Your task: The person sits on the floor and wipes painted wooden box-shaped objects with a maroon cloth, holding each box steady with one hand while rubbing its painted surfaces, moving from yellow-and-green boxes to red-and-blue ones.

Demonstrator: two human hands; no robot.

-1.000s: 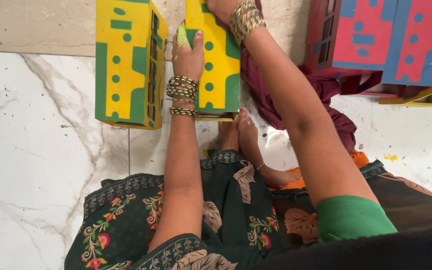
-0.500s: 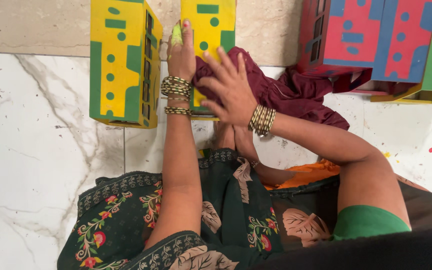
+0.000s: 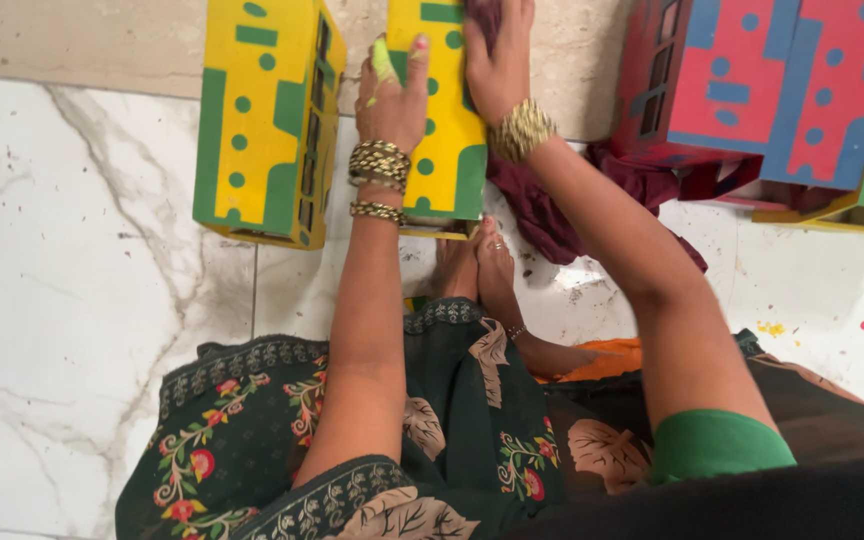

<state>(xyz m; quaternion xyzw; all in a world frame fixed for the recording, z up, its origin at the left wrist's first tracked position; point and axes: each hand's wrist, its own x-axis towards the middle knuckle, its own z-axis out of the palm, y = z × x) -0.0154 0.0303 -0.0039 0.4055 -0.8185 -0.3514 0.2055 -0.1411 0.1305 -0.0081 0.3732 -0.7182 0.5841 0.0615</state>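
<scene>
Since the earlier frame, the right hand (image 3: 497,70) has moved up from the dark red cloth (image 3: 552,215) on the floor and now presses flat, fingers together, against the right side of the middle yellow box (image 3: 442,150). A bit of the same dark red cloth shows under its fingers at the top of the box. The left hand (image 3: 392,100) has stayed in place, resting open against the left side of that box, its thumb smeared with green paint. The yellow box, marked with green dots and bars, stands upright on the white marble floor (image 3: 62,250) just beyond the person's bare feet (image 3: 477,270). A second yellow and green box (image 3: 262,120) stands to its left. Red and blue boxes (image 3: 752,80) stand to the right.
</scene>
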